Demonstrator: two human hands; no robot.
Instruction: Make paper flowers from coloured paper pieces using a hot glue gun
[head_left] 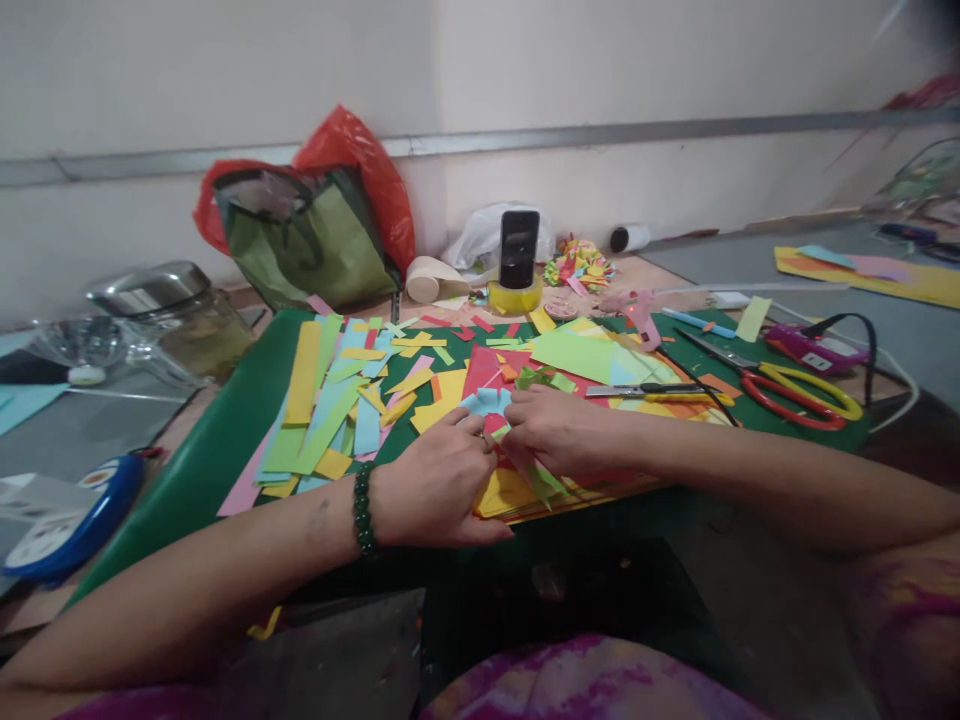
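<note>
My left hand [439, 482], with a dark bead bracelet [364, 512] at the wrist, rests its bent fingers on a small light blue and red paper piece [487, 402]; its thumb sticks out to the side. From the other side, my right hand [559, 430] pinches at the same piece, fingers closed, partly hiding it. A green paper strip [550, 485] hangs below the right fingers. Under both hands lies a stack of yellow and red paper sheets [504, 497]. Just beyond the right hand is a utility knife [637, 390].
Cut paper strips [330, 400] cover the left of the green mat [202, 440]. Scissors [787, 385], a pink glue gun [640, 315] and a purple device [817, 350] lie at right. Behind stand a phone [519, 250] on yellow tape [514, 296], a bag [307, 240] and a jar [176, 320].
</note>
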